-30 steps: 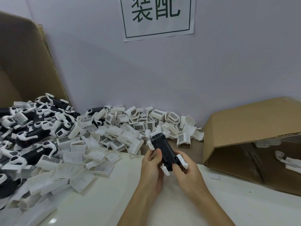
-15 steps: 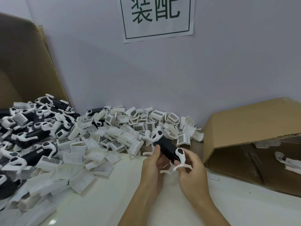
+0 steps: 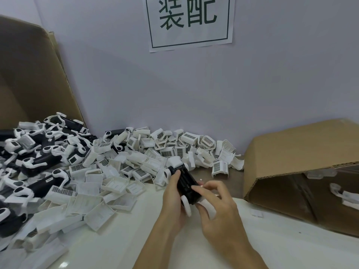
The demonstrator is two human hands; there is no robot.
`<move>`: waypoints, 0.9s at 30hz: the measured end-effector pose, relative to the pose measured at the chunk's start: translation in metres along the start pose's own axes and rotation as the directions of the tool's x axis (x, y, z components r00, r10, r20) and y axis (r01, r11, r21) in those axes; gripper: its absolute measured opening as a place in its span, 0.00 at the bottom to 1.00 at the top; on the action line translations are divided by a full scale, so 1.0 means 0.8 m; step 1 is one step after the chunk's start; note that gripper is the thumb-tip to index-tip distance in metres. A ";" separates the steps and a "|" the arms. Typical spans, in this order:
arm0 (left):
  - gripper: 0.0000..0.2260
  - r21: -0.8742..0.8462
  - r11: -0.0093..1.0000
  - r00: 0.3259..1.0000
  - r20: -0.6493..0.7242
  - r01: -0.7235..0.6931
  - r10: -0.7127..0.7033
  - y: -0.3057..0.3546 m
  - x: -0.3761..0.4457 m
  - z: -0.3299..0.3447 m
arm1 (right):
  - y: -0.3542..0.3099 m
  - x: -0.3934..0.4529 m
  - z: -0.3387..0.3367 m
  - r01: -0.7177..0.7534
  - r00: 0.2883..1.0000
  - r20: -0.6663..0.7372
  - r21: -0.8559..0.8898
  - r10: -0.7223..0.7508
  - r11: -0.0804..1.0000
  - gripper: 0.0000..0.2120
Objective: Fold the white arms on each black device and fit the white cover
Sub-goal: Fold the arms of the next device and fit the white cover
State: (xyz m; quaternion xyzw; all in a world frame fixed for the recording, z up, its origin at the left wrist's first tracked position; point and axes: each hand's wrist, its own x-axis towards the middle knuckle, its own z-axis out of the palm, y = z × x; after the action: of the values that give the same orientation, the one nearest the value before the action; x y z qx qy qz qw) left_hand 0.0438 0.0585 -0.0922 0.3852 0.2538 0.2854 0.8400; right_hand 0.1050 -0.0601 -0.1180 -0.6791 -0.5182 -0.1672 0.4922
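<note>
Over worktop (image 3: 272, 249) centre: left hand (image 3: 173, 195) wrapped round black device (image 3: 187, 184), right hand (image 3: 215, 206) pinching white arm (image 3: 207, 207) at near end. Arm-folding step, looks like. Next up: grab white cover from pile (image 3: 136, 162) at 10 o'clock.

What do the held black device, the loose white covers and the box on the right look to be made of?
Black device: seemingly matte moulded plastic, with dull even faces and white plastic arms. White covers: thin moulded plastic, with ribbed insides and barcode labels. Box: corrugated cardboard; the fluted cut edge shows.
</note>
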 end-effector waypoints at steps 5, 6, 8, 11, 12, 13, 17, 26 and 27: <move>0.18 -0.017 0.994 0.989 -0.099 -0.111 0.109 0.014 -0.001 -0.010 | -0.004 0.001 -0.004 -0.180 0.982 0.060 0.020 0.179 0.983 0.19; 0.18 -0.013 0.991 0.986 -0.110 -0.131 0.129 0.019 -0.002 -0.013 | -0.003 0.001 -0.004 -0.213 0.974 0.082 0.015 0.211 0.977 0.17; 0.16 -0.022 0.986 0.976 -0.150 -0.162 0.157 0.030 -0.002 -0.023 | 0.000 0.002 -0.001 -0.261 0.959 0.115 0.007 0.258 0.965 0.15; 0.13 -0.041 0.974 0.957 -0.198 -0.224 0.212 0.046 -0.001 -0.041 | 0.004 0.005 0.004 -0.329 0.936 0.132 -0.005 0.327 0.944 0.15; 0.13 -0.037 0.970 0.951 -0.210 -0.240 0.228 0.051 0.001 -0.048 | 0.006 0.005 0.006 -0.368 0.921 0.138 -0.007 0.365 0.930 0.14; 0.12 -0.023 0.967 0.944 -0.222 -0.255 0.244 0.056 0.002 -0.055 | 0.008 0.005 0.008 -0.411 0.902 0.140 -0.008 0.408 0.911 0.13; 0.12 0.014 0.962 0.930 -0.253 -0.274 0.268 0.068 0.008 -0.071 | 0.004 0.019 0.020 -0.503 0.857 0.138 0.012 0.497 0.864 0.08; 0.11 0.280 0.931 0.920 -0.245 -0.236 0.306 0.058 0.016 -0.071 | -0.010 0.129 0.111 -0.687 0.681 0.331 -0.021 0.653 0.727 0.24; 0.10 0.308 0.921 0.917 -0.243 -0.238 0.318 0.057 0.017 -0.071 | -0.010 0.137 0.121 -0.704 0.655 0.349 -0.040 0.670 0.709 0.22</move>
State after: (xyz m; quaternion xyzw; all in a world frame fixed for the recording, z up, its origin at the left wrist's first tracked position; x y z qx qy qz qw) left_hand 0.0033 0.1210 -0.0916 0.4836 0.3522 0.4183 0.6834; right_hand 0.1157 0.0801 -0.0776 -0.8171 -0.3068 0.1763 0.4552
